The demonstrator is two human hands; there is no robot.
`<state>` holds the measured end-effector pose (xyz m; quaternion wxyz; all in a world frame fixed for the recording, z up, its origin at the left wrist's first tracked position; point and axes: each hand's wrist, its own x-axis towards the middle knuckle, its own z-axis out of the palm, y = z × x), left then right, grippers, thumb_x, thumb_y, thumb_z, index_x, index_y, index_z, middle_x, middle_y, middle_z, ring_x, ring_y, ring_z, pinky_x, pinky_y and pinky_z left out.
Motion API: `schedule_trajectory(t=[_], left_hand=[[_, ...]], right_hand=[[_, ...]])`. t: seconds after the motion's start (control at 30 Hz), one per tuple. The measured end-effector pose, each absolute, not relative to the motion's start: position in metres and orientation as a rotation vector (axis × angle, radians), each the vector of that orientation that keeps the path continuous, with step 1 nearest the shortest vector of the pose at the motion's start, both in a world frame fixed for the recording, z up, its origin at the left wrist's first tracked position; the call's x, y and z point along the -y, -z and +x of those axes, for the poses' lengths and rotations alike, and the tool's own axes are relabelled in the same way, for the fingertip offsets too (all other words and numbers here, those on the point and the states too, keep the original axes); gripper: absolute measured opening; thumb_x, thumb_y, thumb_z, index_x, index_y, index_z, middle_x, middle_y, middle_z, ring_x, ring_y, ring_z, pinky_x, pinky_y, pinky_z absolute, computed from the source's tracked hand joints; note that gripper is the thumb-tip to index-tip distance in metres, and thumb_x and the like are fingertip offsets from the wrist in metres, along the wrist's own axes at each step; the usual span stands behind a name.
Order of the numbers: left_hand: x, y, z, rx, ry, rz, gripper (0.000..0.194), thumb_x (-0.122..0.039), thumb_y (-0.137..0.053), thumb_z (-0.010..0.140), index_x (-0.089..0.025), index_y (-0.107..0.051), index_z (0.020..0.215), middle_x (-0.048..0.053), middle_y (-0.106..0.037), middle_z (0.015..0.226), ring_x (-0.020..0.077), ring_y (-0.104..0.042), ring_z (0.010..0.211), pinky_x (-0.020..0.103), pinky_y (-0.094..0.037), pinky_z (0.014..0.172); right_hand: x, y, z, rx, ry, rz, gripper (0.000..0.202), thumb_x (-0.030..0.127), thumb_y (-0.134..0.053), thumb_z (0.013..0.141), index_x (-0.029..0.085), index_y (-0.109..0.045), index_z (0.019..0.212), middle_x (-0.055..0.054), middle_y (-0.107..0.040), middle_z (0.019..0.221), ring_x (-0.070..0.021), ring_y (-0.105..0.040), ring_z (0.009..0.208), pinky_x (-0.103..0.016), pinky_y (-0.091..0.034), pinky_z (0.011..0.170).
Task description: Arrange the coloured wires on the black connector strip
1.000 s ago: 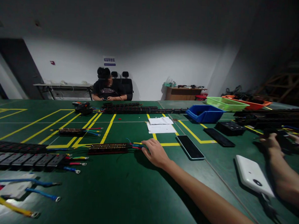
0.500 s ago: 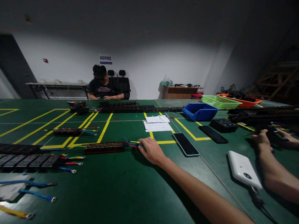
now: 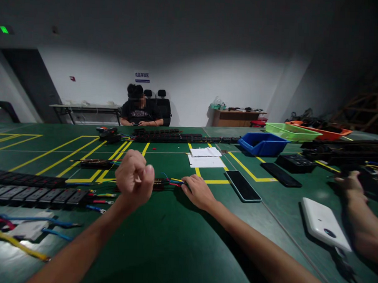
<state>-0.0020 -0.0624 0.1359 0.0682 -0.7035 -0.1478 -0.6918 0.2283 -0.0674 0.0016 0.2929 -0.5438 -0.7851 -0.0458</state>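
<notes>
Left hand (image 3: 135, 176) raised, fingers clenched, right hand (image 3: 199, 192) touching wires (image 3: 174, 181), grip unclear, strip (image 3: 158, 185) on table (image 3: 159, 244) partly behind left hand, long axis left to right, wired end pointing right, paper (image 3: 207, 161) beyond.

Dim room, edges seemingly stretched, soft

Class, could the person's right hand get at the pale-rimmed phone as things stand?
Probably yes: the pale-rimmed phone lies near the right hand, and nothing stands between them. The hand may first have to leave the coloured wires at its fingertips.
</notes>
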Motion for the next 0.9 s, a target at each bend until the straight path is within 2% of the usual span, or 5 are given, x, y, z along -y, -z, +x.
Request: schedule_trajectory(t=[0.1,0.23,0.43,0.77,0.9], left_hand=[[0.019,-0.11,0.0,0.617,1.956,-2.213,0.044,-0.013,-0.058,0.085,-0.022,-0.023,0.06,-0.006,-0.026,0.057,0.0107,-0.029,0.05,0.029,-0.024,0.051],[-0.013,-0.064,-0.007,1.036,1.553,-2.397,0.041,-0.011,-0.049,0.087,-0.022,-0.022,0.058,-0.004,-0.031,0.057,0.0114,-0.032,0.053,0.028,-0.027,0.055],[-0.016,-0.027,-0.012,1.222,0.914,-2.587,0.029,-0.011,-0.044,0.089,-0.02,-0.04,0.062,-0.001,-0.047,0.065,0.0131,-0.042,0.058,0.027,-0.026,0.056],[-0.01,-0.018,-0.013,1.256,0.731,-2.615,0.027,-0.012,-0.044,0.093,-0.018,-0.052,0.068,0.001,-0.055,0.069,0.0143,-0.05,0.063,0.027,-0.032,0.06],[-0.008,-0.019,-0.011,1.271,0.74,-2.642,0.026,-0.013,-0.045,0.094,-0.018,-0.054,0.07,0.001,-0.057,0.07,0.0145,-0.052,0.063,0.026,-0.033,0.06]], right_hand=[[0.068,-0.002,0.229,2.105,0.131,-1.441,0.021,0.031,-0.046,0.103,0.021,-0.06,0.115,-0.008,-0.068,0.106,-0.0227,-0.057,0.102,-0.038,-0.044,0.091],[0.07,-0.003,0.229,2.051,0.178,-1.41,0.023,0.03,-0.045,0.103,0.019,-0.061,0.116,-0.011,-0.065,0.112,-0.024,-0.057,0.104,-0.039,-0.046,0.09],[0.068,0.0,0.23,2.074,0.207,-1.35,0.025,0.029,-0.048,0.102,0.022,-0.071,0.095,-0.01,-0.067,0.107,-0.0243,-0.058,0.103,-0.042,-0.049,0.089],[0.07,0.0,0.231,1.998,0.237,-1.358,0.025,0.028,-0.048,0.101,0.017,-0.063,0.118,-0.014,-0.061,0.118,-0.0265,-0.055,0.11,-0.044,-0.049,0.094],[0.069,0.002,0.231,2.052,0.246,-1.363,0.024,0.03,-0.049,0.101,0.021,-0.069,0.111,-0.012,-0.062,0.123,-0.0278,-0.055,0.115,-0.046,-0.049,0.095]])
